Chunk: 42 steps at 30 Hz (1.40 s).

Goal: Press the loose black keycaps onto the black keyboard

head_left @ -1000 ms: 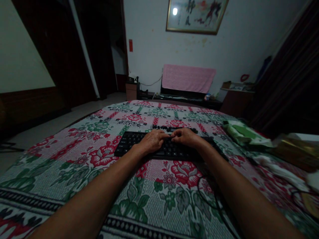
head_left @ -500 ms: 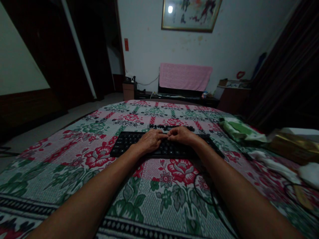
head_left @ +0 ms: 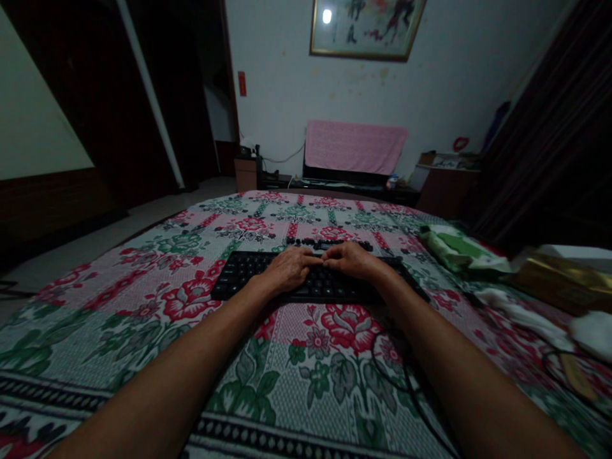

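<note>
A black keyboard (head_left: 329,291) lies on a floral tablecloth (head_left: 186,344) in front of me. My left hand (head_left: 289,269) rests palm down on its middle, the index finger stretched to the right and the other fingers lying over the keys. My right hand (head_left: 350,259) is on the keyboard's upper part, thumb and fingertips pinched together at the tip of the left index finger. Whatever is in the pinch is too small or hidden to make out. Just beyond the keyboard is a row of small black pieces (head_left: 329,244), perhaps loose keycaps.
A black cable (head_left: 406,376) curls beside my right forearm. To the right are a green-and-white soft packet (head_left: 466,248), a gold box (head_left: 564,280) and crumpled white material (head_left: 523,312). Past the table, a pink towel (head_left: 356,146) hangs over a dark screen.
The right hand's fingertips have shifted very slightly. Both hands otherwise keep their place on the keyboard.
</note>
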### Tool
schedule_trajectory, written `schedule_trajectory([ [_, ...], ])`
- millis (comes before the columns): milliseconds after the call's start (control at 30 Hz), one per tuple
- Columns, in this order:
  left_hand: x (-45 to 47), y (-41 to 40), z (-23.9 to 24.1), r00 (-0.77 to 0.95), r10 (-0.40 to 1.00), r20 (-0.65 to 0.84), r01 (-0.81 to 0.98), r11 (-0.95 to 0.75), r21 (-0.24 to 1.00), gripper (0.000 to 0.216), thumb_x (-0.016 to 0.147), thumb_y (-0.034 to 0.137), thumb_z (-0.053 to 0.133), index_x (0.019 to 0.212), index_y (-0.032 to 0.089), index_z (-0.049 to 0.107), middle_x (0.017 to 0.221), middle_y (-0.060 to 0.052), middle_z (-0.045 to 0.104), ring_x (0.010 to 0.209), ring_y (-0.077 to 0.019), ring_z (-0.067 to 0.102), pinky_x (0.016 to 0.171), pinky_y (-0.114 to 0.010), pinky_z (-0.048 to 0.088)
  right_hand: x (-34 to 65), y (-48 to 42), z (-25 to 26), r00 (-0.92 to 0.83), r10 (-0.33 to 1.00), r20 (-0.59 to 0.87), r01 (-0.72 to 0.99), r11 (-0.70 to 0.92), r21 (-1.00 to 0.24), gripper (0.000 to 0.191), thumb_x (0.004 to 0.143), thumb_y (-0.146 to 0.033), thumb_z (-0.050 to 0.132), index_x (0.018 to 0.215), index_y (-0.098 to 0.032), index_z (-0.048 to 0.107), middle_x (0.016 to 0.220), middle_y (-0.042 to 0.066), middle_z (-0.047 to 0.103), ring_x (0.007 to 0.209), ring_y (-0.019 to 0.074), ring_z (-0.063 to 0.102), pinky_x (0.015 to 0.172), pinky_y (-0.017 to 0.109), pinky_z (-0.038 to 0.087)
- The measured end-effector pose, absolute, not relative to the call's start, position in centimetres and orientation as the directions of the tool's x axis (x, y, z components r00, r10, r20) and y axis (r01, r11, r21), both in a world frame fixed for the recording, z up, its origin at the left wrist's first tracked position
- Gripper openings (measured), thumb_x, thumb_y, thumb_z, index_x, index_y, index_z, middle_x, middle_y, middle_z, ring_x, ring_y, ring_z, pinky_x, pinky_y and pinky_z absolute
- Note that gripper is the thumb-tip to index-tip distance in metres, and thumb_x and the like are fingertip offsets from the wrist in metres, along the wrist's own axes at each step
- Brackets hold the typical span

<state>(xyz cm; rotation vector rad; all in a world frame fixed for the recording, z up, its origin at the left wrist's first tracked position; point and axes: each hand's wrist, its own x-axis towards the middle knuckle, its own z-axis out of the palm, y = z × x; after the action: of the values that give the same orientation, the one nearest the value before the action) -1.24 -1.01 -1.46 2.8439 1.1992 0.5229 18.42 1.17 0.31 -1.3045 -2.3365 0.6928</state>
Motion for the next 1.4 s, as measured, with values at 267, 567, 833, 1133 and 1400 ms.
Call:
schedule_trajectory([
  [267,-1.2,-0.7,-1.6,0.657,0.692,0.299,0.692,-0.711,0.126,0.045,0.078,0.014,0.040,0.117,0.030,0.054,0.115,-0.002,0.053,0.107,-0.0183,0.047,0.095,-0.033,0.035,18.4,0.9,0.2,-0.505,0.850,0.150,0.691,0.503,-0.520,0.020,0.072,-0.025,0.055,0.084,-0.016,0.070,0.075,0.001,0.068,0.070,0.0144,0.058,0.063,0.022,0.042],
  [567,-1.0,-1.0,-1.4,0.643,0.706,0.297,0.702,-0.698,0.140,0.045,0.078,0.013,0.040,0.115,0.030,0.056,0.112,-0.002,0.055,0.104,-0.0181,0.049,0.095,-0.034,0.036,18.4,1.4,-0.5,-0.413,0.892,0.185,0.715,0.444,-0.541,0.016,0.068,-0.025,0.062,0.079,-0.018,0.072,0.073,0.001,0.070,0.069,0.0144,0.061,0.064,0.022,0.044],
  [833,-0.7,-1.4,-1.3,0.622,0.731,0.280,0.736,-0.668,0.109,0.044,0.077,0.014,0.041,0.114,0.030,0.058,0.112,-0.003,0.055,0.105,-0.0204,0.049,0.095,-0.035,0.036,18.5,1.8,-1.0,-0.429,0.885,0.180,0.696,0.451,-0.559,0.018,0.069,-0.028,0.061,0.078,-0.017,0.072,0.071,0.001,0.069,0.067,0.0140,0.060,0.060,0.021,0.042],
  [1133,-0.7,-1.4,-1.3,0.610,0.737,0.291,0.739,-0.662,0.126,0.043,0.076,0.014,0.042,0.113,0.029,0.059,0.115,-0.003,0.054,0.106,-0.0203,0.048,0.095,-0.035,0.036,18.4,1.8,-1.0,-0.419,0.893,0.166,0.702,0.434,-0.565,0.019,0.068,-0.027,0.058,0.078,-0.015,0.070,0.072,0.002,0.068,0.065,0.0130,0.058,0.058,0.021,0.042],
  [1400,-0.6,-1.1,-1.7,0.587,0.758,0.284,0.759,-0.638,0.132,0.042,0.076,0.015,0.043,0.113,0.030,0.059,0.118,-0.004,0.052,0.109,-0.0210,0.047,0.097,-0.036,0.035,18.1,2.1,-0.7,-0.408,0.905,0.116,0.745,0.404,-0.530,0.012,0.065,-0.020,0.060,0.072,-0.016,0.069,0.065,-0.001,0.066,0.058,0.0097,0.055,0.056,0.018,0.040],
])
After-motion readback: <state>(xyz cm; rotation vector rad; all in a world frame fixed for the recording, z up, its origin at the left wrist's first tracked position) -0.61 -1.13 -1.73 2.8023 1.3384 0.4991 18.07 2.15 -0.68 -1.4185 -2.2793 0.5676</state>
